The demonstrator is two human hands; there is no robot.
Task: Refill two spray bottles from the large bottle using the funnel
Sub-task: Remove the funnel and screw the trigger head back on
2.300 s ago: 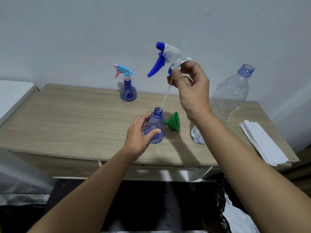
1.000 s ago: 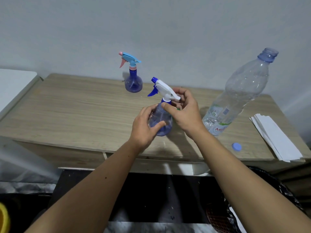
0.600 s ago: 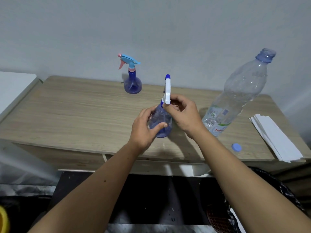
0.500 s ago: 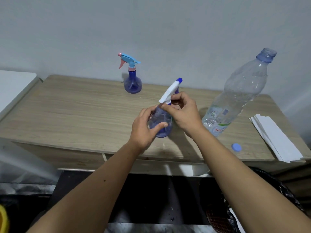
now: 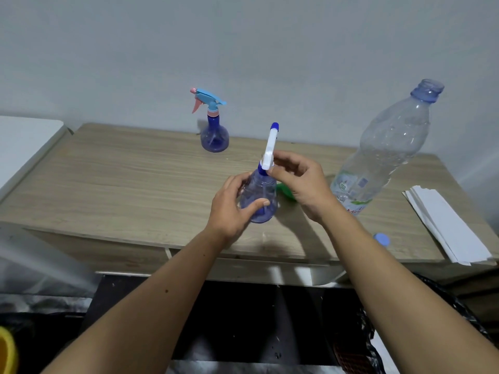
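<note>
Near spray bottle (image 5: 259,197) is see-through blue plastic with a round bulb body, standing on the wood-grain table (image 5: 121,184). Left hand (image 5: 229,207) is wrapped around the bulb. Right hand (image 5: 299,182) has its fingers pinched on the collar under the white trigger head (image 5: 270,149). A bit of the green funnel (image 5: 283,190) peeks out behind that hand. Big clear crinkly bottle (image 5: 383,149) stands uncapped to the right, second sprayer (image 5: 213,125) at the back.
</note>
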